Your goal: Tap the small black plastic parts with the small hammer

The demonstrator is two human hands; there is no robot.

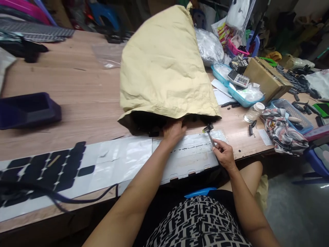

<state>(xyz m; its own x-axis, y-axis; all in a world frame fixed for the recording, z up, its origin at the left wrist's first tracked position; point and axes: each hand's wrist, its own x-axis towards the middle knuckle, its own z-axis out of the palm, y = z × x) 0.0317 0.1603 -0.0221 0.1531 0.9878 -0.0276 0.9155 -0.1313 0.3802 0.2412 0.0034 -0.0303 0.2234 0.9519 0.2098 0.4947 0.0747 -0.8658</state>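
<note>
A large tan sack (pixel 164 65) lies on the table with its dark mouth facing me. My left hand (pixel 174 132) reaches into that opening; its fingertips are hidden under the lip, so whether they grip anything cannot be told. Black pieces (pixel 153 133) show dimly just inside the mouth. In my right hand (pixel 224 154) is a small hammer (pixel 210 136), held by its handle with the head pointing away from me. Beneath both hands a pale, scuffed board (pixel 190 156) runs along the table's front edge.
To the left, black flat pads (pixel 55 168) lie on white sheeting, near a dark cable (pixel 84 199) and a navy bin (pixel 31 111). Rightward are a blue basket (pixel 246 99) with a calculator (pixel 238 79), a cardboard box (pixel 267 77), a jar (pixel 254 112) and a crumpled cloth (pixel 285 132).
</note>
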